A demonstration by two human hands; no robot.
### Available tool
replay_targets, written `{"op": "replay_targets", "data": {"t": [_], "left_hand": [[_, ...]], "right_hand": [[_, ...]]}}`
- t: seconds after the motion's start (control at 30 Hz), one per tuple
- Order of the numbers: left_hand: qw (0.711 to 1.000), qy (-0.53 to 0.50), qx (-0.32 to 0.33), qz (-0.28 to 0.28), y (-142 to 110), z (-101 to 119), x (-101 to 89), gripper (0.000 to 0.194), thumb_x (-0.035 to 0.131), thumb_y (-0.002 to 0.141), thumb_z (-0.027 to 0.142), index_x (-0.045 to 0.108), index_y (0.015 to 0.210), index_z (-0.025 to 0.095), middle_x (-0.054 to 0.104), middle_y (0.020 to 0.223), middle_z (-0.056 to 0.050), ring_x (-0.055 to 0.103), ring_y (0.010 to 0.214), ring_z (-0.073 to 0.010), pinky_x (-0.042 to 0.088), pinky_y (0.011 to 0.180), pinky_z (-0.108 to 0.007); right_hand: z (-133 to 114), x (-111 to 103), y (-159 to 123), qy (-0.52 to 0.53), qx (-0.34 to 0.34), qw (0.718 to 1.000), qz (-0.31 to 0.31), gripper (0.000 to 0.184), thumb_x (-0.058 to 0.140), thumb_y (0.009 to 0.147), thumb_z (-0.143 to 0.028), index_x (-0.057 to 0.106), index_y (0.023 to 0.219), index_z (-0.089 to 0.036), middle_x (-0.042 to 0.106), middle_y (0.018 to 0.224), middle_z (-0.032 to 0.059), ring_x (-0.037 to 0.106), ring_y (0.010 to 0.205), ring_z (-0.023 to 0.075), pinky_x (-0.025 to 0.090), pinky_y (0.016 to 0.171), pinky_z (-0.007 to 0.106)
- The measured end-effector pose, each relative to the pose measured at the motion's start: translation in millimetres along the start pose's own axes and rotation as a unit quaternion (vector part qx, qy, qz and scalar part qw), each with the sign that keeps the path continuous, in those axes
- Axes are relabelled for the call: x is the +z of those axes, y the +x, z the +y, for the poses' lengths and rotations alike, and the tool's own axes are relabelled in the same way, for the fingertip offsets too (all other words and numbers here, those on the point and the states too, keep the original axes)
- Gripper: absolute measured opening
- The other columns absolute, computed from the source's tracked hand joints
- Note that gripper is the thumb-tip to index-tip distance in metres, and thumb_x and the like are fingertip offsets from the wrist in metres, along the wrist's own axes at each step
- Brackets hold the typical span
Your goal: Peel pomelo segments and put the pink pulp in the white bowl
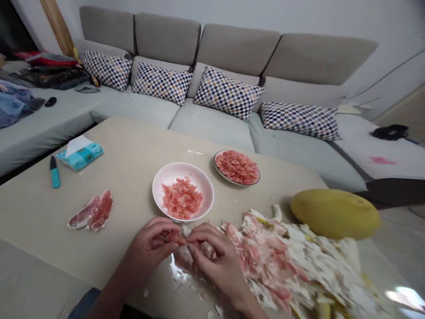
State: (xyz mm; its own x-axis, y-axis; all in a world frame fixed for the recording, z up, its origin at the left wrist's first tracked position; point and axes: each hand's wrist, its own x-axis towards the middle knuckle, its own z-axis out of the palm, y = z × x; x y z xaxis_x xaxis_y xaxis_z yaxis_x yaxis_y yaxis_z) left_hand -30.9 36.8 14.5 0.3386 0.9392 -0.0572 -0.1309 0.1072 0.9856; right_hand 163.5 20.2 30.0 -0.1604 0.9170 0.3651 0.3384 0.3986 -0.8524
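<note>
Pulp piece (175, 238) is pinched narrowly by the left hand (151, 243), long axis crosswise, rightward tip nipped by the right hand (215, 252), bowl (206, 189) just beyond.

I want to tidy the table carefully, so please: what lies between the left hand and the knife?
In the head view, reddish fruit with pale skin lies on the table between the left hand and the knife.

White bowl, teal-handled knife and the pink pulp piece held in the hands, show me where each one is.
White bowl (172, 171): head view, on the bare inner wall at the far side.
Teal-handled knife (55, 174): head view, on the handle near the blade.
Pink pulp piece (175, 237): head view, on its middle.
</note>
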Motion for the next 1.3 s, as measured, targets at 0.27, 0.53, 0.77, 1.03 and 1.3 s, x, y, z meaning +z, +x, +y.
{"op": "replay_targets", "data": {"t": [0.27, 0.53, 0.77, 1.03, 1.3], "left_hand": [[0.996, 0.091, 0.002, 0.006, -1.5, 1.9, -1.8, 0.017, 0.067, 0.085, 0.029, 0.072, 0.100, 0.027, 0.054, 0.112, -0.004, 0.064, 0.095, -0.0180, 0.056, 0.083, -0.029], [0.995, 0.098, -0.013, -0.013, -1.2, 8.5, -0.4, 0.014, 0.067, 0.084, 0.030, 0.071, 0.096, 0.023, 0.056, 0.108, -0.005, 0.064, 0.094, -0.0190, 0.055, 0.082, -0.029], [0.999, 0.016, -0.023, -0.035, -1.0, 2.6, -3.0, 0.017, 0.068, 0.084, 0.029, 0.068, 0.101, 0.024, 0.055, 0.107, -0.004, 0.067, 0.097, -0.0210, 0.055, 0.087, -0.033], [0.998, 0.039, -0.029, -0.027, -1.3, 1.1, -1.8, 0.019, 0.069, 0.083, 0.032, 0.067, 0.098, 0.021, 0.057, 0.100, -0.005, 0.062, 0.090, -0.0197, 0.054, 0.075, -0.028], [0.996, -0.015, -0.074, -0.047, -1.3, 1.5, 1.4, 0.025, 0.068, 0.083, 0.036, 0.061, 0.099, 0.019, 0.063, 0.086, -0.002, 0.059, 0.074, -0.0156, 0.050, 0.067, -0.027]], "right_hand": [[8.6, -1.3, -0.6, -0.062, -0.075, 0.994, -0.048, 0.018, 0.062, 0.086, -0.009, 0.071, 0.096, -0.021, 0.070, 0.085, 0.0051, 0.066, 0.076, 0.0155, 0.051, 0.066, 0.025], [3.8, 0.3, 1.6, -0.044, -0.021, 0.998, -0.045, 0.015, 0.060, 0.082, -0.009, 0.069, 0.087, -0.020, 0.067, 0.077, 0.0033, 0.063, 0.068, 0.0153, 0.049, 0.061, 0.025], [3.3, -1.2, 5.3, 0.001, 0.055, 0.998, -0.034, 0.010, 0.061, 0.082, -0.013, 0.068, 0.079, -0.020, 0.066, 0.076, 0.0033, 0.063, 0.069, 0.0160, 0.048, 0.060, 0.025], [3.6, 0.3, 2.4, -0.004, 0.000, 0.999, -0.033, 0.007, 0.065, 0.085, -0.015, 0.066, 0.088, -0.021, 0.065, 0.080, 0.0034, 0.063, 0.073, 0.0166, 0.049, 0.063, 0.027], [4.7, -1.1, -1.2, -0.031, -0.030, 0.999, -0.033, 0.007, 0.062, 0.088, -0.015, 0.064, 0.087, -0.022, 0.063, 0.077, 0.0029, 0.061, 0.073, 0.0172, 0.049, 0.065, 0.029]]}}
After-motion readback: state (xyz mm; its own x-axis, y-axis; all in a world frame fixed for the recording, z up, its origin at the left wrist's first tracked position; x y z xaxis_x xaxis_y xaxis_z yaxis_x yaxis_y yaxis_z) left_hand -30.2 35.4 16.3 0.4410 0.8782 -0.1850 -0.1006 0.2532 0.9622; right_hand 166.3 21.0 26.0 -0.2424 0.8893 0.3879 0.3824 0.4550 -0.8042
